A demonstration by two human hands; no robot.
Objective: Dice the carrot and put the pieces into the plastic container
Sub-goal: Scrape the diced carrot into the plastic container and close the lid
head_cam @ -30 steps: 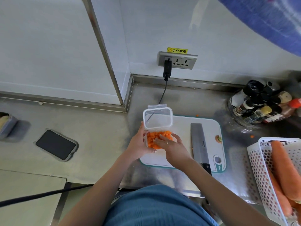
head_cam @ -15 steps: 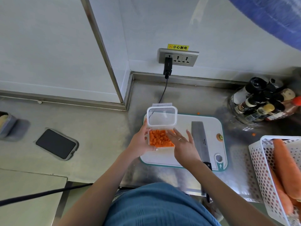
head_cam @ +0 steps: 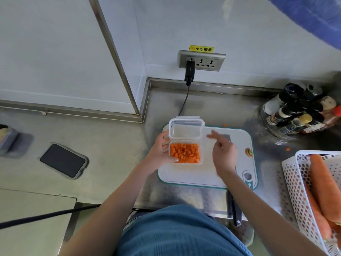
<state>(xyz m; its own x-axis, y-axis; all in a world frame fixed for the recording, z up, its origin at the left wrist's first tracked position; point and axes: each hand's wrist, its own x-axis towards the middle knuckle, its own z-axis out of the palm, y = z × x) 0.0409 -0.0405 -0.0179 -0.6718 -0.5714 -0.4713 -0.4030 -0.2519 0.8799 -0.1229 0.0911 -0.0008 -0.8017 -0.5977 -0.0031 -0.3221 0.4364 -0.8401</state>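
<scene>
The left hand point(head_cam: 161, 154) steadies the plastic container point(head_cam: 185, 153) on the cutting board point(head_cam: 206, 174), thumb and fingers curled round its left wall so it cannot slide; that grip is clamped on the container. The diced carrot point(head_cam: 185, 152) lies inside it, just right of those fingers, and the hinged lid point(head_cam: 186, 130) stands open beyond. The right hand point(head_cam: 223, 154) hovers to the right with fingers loose and apart, holding nothing, over the knife point(head_cam: 234, 212) on the board and counter point(head_cam: 110, 145). Dicing looks done; closing the lid probably comes next

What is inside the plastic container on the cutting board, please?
The plastic container holds diced carrot pieces, its lid hinged open. The pieces cover its bottom.
</scene>
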